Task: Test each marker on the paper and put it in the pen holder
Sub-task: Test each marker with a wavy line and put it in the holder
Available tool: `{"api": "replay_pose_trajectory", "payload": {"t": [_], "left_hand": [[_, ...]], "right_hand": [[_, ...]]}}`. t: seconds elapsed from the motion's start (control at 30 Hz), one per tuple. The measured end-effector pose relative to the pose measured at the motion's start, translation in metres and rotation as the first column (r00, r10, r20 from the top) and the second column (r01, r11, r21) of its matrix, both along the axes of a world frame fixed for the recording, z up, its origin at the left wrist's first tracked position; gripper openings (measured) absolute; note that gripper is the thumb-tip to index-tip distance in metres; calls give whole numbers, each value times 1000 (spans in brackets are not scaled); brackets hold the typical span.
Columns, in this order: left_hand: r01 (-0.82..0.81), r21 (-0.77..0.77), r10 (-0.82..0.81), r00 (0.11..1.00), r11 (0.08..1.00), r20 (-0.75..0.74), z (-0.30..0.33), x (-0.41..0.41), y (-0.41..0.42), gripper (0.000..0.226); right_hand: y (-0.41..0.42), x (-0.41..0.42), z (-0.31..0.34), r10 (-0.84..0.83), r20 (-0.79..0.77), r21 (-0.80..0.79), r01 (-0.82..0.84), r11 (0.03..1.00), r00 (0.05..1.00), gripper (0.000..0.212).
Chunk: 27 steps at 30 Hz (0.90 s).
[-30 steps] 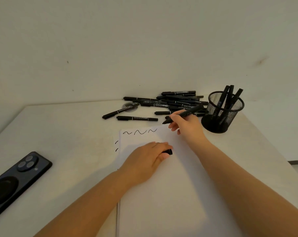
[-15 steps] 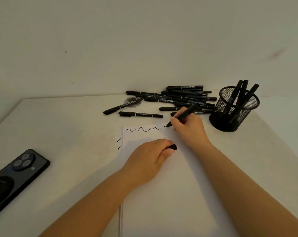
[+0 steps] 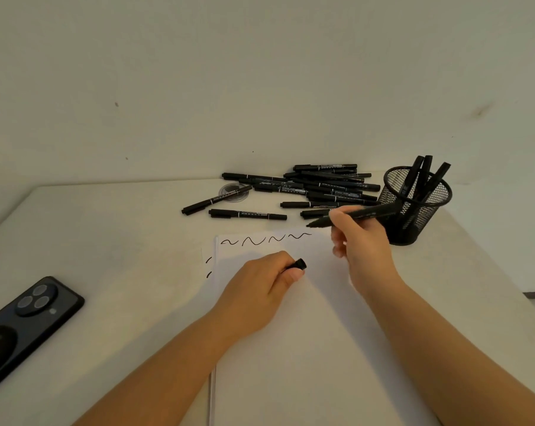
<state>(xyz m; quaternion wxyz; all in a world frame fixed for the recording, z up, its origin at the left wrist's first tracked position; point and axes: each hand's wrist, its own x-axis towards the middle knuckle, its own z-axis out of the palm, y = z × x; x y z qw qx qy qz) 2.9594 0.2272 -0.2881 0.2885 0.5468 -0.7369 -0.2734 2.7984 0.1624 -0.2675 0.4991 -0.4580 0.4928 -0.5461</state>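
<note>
Far left on the table: phone, face down, camera bumps up, well apart from everything else.

Paper lies in front of me, four black squiggles in a row along its top edge. Two more marks sit just off its left edge, partly cut off.

My left hand rests on the paper below the squiggles, fingers curled, pinching the marker cap between thumb and index finger. Cap's open end points right.

Behind the paper: pile of capped markers, mostly lying left-right, a few loose ones to the left of the pile. One loose marker lies across a small round disc.

My right hand grips the uncapped marker in a writing hold. Long axis near horizontal, tip pointing left and slightly down, back end toward the pen holder. Tip is just above the end of the last squiggle, not touching the paper as far as I can tell.

Pen holder: black mesh cup, upright, just right of my right hand. Three markers stand in it, leaning right.
</note>
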Motion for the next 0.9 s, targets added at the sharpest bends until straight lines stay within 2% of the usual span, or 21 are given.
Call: {"api": "replay_pose_trajectory", "payload": {"t": [0.1,0.17,0.23,0.33,0.47,0.63,0.77,0.9], "left_hand": [[-26,2,26,999,1000,-41,0,1,1,23],[-55,2,55,996,998,-69,-1,1,2,16],[-95,7,95,992,995,-80,-1,1,1,18],[-109,9,110,992,994,-56,-2,0,-1,19],[-94,-1,94,994,996,-53,-1,1,-1,15],[-85,-23,84,995,996,-61,-2,2,-1,17],[-43,-55,40,997,998,-67,-2,3,0,20],[-24,-99,20,999,995,-44,-1,2,1,13]], "right_hand": [[10,3,-7,91,151,35,-97,995,984,33],[13,3,-12,110,189,31,-118,992,976,32],[14,2,-14,136,203,12,-142,990,970,23],[15,0,-14,192,180,-4,-194,981,965,17],[18,1,-13,227,132,-14,-227,974,965,26],[23,5,-11,319,-18,-70,-319,945,948,20],[25,3,-11,373,42,-62,-370,927,927,23],[26,4,-10,325,-6,-32,-325,945,946,31]]}}
